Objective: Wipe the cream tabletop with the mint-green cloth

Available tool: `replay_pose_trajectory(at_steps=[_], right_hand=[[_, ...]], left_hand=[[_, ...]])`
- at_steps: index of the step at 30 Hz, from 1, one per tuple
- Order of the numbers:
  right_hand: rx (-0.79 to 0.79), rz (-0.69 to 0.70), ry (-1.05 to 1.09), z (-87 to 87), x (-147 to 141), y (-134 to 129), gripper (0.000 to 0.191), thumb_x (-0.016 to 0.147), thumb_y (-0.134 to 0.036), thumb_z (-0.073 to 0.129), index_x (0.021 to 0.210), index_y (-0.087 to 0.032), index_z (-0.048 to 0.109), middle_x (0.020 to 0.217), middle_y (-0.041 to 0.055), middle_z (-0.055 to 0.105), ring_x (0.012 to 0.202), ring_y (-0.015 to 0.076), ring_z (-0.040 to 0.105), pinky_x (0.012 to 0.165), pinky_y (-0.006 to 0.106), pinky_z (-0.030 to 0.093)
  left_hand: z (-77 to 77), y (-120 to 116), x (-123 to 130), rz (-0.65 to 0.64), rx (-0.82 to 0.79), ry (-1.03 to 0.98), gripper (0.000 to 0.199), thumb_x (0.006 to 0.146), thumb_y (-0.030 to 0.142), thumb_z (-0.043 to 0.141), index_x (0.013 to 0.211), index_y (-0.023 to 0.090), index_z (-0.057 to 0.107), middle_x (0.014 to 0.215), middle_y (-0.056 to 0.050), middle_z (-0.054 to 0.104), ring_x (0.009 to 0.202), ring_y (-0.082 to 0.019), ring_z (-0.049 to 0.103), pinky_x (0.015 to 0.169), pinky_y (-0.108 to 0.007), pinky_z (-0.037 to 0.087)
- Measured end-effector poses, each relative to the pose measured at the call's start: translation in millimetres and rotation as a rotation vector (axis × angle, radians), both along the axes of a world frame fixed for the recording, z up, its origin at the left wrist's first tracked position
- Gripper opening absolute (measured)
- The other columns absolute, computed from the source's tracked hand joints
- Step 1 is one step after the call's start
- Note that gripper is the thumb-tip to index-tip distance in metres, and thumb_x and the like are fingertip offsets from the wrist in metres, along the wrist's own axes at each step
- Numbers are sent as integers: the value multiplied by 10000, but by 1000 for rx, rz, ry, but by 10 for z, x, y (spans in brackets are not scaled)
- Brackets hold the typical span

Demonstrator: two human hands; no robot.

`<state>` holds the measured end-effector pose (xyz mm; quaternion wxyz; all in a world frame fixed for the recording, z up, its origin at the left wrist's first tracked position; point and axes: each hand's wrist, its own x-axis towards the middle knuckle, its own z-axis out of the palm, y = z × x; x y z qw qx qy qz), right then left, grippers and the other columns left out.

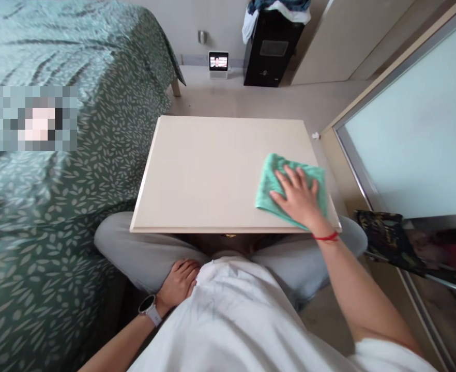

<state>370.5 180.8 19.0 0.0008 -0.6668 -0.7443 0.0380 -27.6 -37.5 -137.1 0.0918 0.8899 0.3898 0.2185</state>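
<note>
My right hand (298, 199) presses down on a folded mint-green cloth (266, 194), palm down with its fingers spread. The cloth lies on the right part of a pale cream tabletop (204, 170), near its right edge. A red string bracelet (326, 237) is around the right wrist. My left hand (179, 283) rests on my left thigh beside the hem of the white shirt, its fingers lying over the grey trousers (142, 248). It holds nothing that I can see. A watch (148, 307) sits on the left wrist.
A bed with a green leaf-patterned cover (107, 119) stands on the left. Beyond the table are a small lit screen (218, 62) and a black cabinet (270, 51) with cloth on top. A frosted glass panel (418, 124) runs along the right, with a dark patterned bag (383, 237) below.
</note>
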Motion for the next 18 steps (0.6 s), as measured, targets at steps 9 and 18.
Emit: replay_pose_trajectory(at_steps=[9, 18], right_hand=[[263, -277, -10, -302, 582, -601, 752, 1131, -537, 350, 1741, -125, 502, 1751, 308, 496, 1500, 552, 564, 1105, 755, 549], [107, 311, -3, -123, -846, -581, 866, 1116, -698, 464, 1800, -167, 455, 1873, 258, 343, 1694, 590, 303, 1284, 853, 297]], left_hand=[[34, 30, 28, -14, 9, 2, 374, 1157, 200, 353, 1209, 117, 714, 1194, -77, 787, 1181, -213, 684, 1162, -413, 391], [15, 25, 34, -7, 26, -4, 378, 1197, 219, 330, 1229, 121, 693, 1210, -79, 785, 1178, -217, 690, 1167, -417, 394]])
